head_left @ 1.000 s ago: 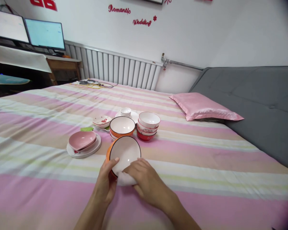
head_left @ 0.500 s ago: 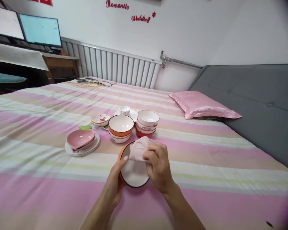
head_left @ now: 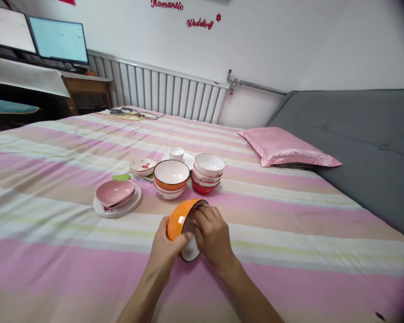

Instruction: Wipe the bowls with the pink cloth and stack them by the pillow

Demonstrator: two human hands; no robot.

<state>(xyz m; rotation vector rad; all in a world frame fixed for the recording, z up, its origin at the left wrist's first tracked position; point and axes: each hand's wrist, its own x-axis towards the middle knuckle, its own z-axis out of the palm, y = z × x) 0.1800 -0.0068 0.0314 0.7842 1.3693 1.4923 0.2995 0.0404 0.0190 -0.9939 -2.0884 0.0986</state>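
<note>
From afar I see left hand [head_left: 164,247] clamped on glossy orange, white-lined ceramic bowl [head_left: 180,217], tilted between hands, apparently so right hand [head_left: 216,237] reaches inside; can't tell its grip. Orange-and-white bowl stack [head_left: 170,193] beyond.

A tilted orange bowl [head_left: 176,222] has a smooth, glossy outside that throws back a bright highlight; its white lining looks smooth too. Just beyond it, the near bowl stack [head_left: 171,183] and the red-rimmed bowl stack [head_left: 207,174] shine like glazed ceramic. To the bowl's left, a pink dish [head_left: 113,193] has a slick glaze. Beneath spreads a striped cloth sheet [head_left: 296,251], matt and softly creased (the wrinkles show most to the bowl's left). Well to the bowl's right, a pink pillow [head_left: 287,146] gleams like satin before a matt grey headboard [head_left: 363,134]. Far beyond the bowl runs a dull metal pipe [head_left: 261,86].
</note>
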